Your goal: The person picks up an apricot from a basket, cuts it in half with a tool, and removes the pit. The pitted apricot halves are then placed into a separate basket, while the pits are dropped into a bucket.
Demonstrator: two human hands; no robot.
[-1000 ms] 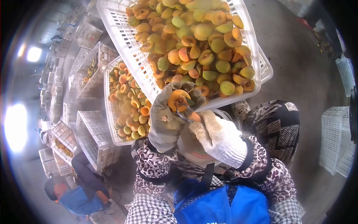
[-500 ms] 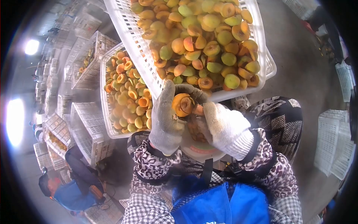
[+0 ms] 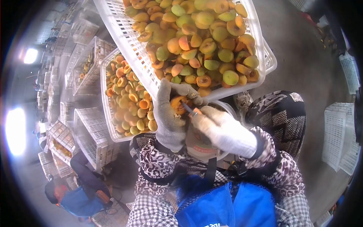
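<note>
My left hand, in a grey-white work glove, is closed around a halved yellow peach with its cut face showing. Closed on the orange handle of a small pitting knife, my gloved right hand presses the metal end into the peach's centre. Below both hands, between the knees, stands a pale bucket, its contents mostly hidden. Just beyond my left fingers is a white crate heaped with peach halves.
A second white crate of hollowed peach halves stands at the left, partly under the first. Further left are more crates and a seated person in blue. Stacked crates stand at the right.
The knife's metal end now goes into the peach, and my right hand has moved left and slightly down. My left hand has turned the peach. The view has shifted slightly.
</note>
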